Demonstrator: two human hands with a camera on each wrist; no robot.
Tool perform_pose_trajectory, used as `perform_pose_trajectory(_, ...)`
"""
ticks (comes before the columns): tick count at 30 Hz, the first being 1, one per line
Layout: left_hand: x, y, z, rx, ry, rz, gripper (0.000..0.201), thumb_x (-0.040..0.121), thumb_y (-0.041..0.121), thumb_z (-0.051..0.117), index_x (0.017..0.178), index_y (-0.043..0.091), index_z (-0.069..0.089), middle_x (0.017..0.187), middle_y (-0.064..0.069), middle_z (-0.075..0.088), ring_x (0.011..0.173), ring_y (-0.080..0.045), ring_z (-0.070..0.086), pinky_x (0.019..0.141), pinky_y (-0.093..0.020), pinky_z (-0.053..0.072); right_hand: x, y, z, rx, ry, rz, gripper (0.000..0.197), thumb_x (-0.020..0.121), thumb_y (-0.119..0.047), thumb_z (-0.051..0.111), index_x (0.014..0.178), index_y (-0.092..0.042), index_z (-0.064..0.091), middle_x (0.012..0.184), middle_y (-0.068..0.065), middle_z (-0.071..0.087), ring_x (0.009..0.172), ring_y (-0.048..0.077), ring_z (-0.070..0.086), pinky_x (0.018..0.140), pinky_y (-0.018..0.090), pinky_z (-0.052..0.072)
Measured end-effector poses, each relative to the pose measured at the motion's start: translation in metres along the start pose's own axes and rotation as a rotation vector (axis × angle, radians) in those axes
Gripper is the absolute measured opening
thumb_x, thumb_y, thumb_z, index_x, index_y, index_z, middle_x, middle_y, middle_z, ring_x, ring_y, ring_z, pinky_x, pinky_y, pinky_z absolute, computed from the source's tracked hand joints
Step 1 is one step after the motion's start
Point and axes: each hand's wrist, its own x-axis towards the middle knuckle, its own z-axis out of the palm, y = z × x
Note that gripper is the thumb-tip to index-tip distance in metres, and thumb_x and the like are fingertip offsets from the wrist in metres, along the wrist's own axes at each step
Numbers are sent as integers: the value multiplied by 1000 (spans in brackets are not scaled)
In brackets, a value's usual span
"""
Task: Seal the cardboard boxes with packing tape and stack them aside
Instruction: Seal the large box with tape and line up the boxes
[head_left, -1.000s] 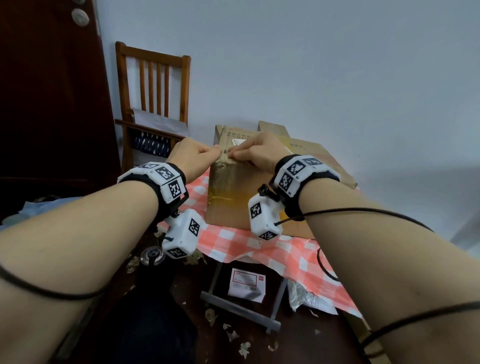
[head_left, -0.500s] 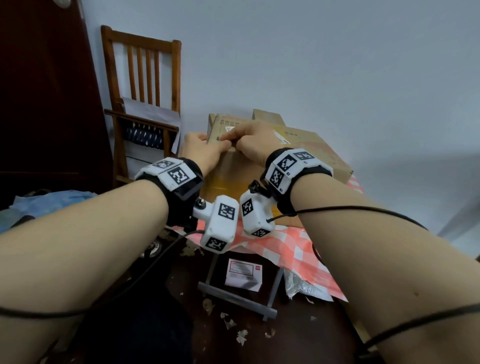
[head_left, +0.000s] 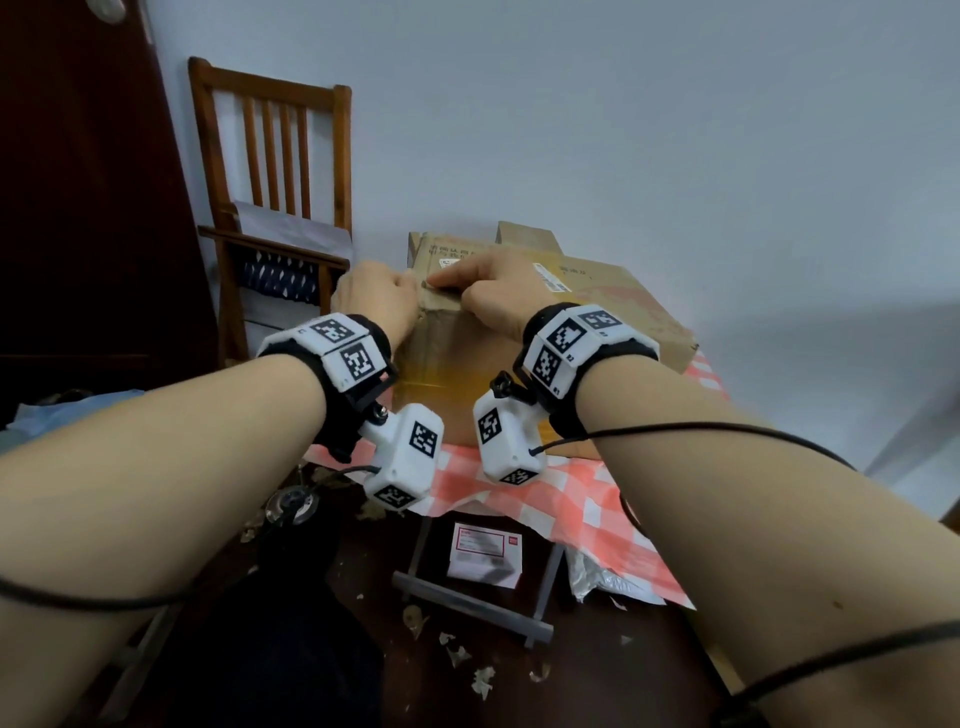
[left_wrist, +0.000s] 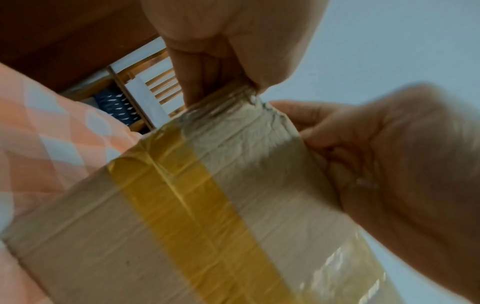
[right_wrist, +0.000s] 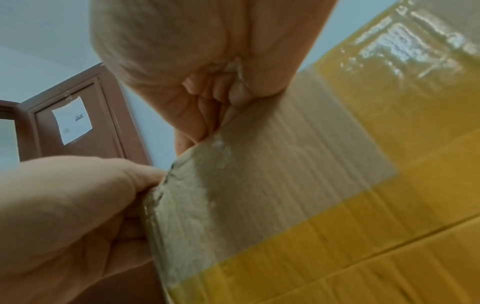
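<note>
The cardboard box (head_left: 519, 332) stands on the tabletop (head_left: 571, 499), which is covered by a red-and-white checked cloth. A second, flatter carton (head_left: 524, 236) shows behind it against the wall.

Left hand (head_left: 376, 299): positioned at the upper near-left corner of the box. The fingers (left_wrist: 197, 82) are curled down over the corner, with the tips pressed on a wrinkled strip of clear tape (left_wrist: 228, 100) at the top edge. Grip state: closed around the taped corner.

Right hand (head_left: 498, 299): positioned directly beside the left hand on the same top edge. In the right wrist view the fingers (right_wrist: 207, 98) are curled, and the tips bear on the box edge where clear tape residue lies. Grip state: closed on the box edge; whether it pinches a loose tape end cannot be determined.

Both hands meet at this one corner; the bulk of the box lies below and to the right of them.

A band of yellow tape (left_wrist: 187, 195) runs down the near face of the box, below the hands. The cardboard surface near the corner is torn and roughened.

A wooden chair (head_left: 270, 208) stands left of the box. Paper scraps (head_left: 457, 654) lie on the floor.
</note>
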Motion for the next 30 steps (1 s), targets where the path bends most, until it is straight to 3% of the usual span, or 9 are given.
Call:
perform_pose_trajectory(3, 1, -10, -1, -110, -66, -8, 47, 97, 38, 42, 82, 1, 68, 84, -17, 66, 81, -31, 60, 71, -35, 45, 0, 1, -1, -15, -6, -3, 48, 79, 5, 46, 109, -20, 72, 120, 0, 67, 121, 19, 52, 110, 35, 36)
perform_pose_trajectory(7, -15, -14, 5, -187, -145, 17, 50, 93, 48, 47, 56, 15, 57, 63, -6, 54, 68, -27, 53, 63, -32, 40, -1, -1, -2, -53, -29, -21, 42, 81, 0, 50, 110, -22, 72, 118, 2, 67, 114, 19, 56, 99, 30, 45)
perform_pose_trajectory(11, -5, -14, -1, -491, -121, -172, 33, 94, 28, 46, 86, 2, 66, 94, -21, 67, 78, -27, 61, 71, -35, 53, -3, 1, -5, -6, -20, -24, 35, 84, -5, 55, 112, -19, 70, 117, 0, 67, 107, 15, 58, 80, 16, 45)
perform_pose_trajectory(13, -9, -21, -5, -716, -229, -252, 30, 96, 29, 47, 87, 6, 64, 97, -16, 69, 82, -22, 64, 70, -29, 54, -5, 2, -4, -53, -34, -52, 33, 84, -11, 60, 116, -18, 68, 118, -2, 66, 107, 12, 58, 85, 17, 46)
perform_pose_trajectory(16, -20, -34, -3, -622, -317, -66, 38, 91, 43, 57, 93, 7, 71, 115, -17, 66, 84, -11, 65, 74, -25, 50, -7, 2, 0, -193, -48, -110, 44, 77, -23, 71, 120, -20, 64, 118, -3, 66, 109, 13, 59, 97, 26, 45)
perform_pose_trajectory(19, -21, -43, -6, -546, -273, 32, 35, 88, 39, 62, 67, 14, 71, 122, -18, 61, 65, -3, 59, 64, -23, 47, -8, 0, 0, -218, -61, -111, 49, 75, -17, 71, 123, -20, 62, 121, -2, 64, 112, 13, 58, 98, 24, 43)
perform_pose_trajectory(23, -19, -49, -13, -598, -416, 50, 28, 87, 13, 65, 114, 5, 66, 117, -8, 65, 97, -13, 64, 70, -12, 53, -9, -1, -4, -198, -72, -87, 53, 74, -9, 71, 125, -20, 62, 124, -2, 62, 114, 11, 56, 91, 17, 38)
perform_pose_trajectory(27, -18, -56, -15, -514, -469, 104, 33, 81, 2, 69, 108, 20, 65, 75, 18, 71, 74, 6, 66, 66, -8, 51, -5, 0, -2, -156, -61, -73, 52, 71, -7, 74, 121, -19, 64, 123, -5, 64, 112, 9, 57, 95, 20, 42)
perform_pose_trajectory(30, -18, -60, -16, -464, -495, 123, 48, 72, -10, 72, 115, 10, 63, 88, 16, 69, 75, 10, 64, 70, -6, 50, -3, 2, 1, -140, -59, -81, 51, 70, -6, 74, 119, -16, 66, 125, -7, 63, 113, 8, 57, 100, 22, 43)
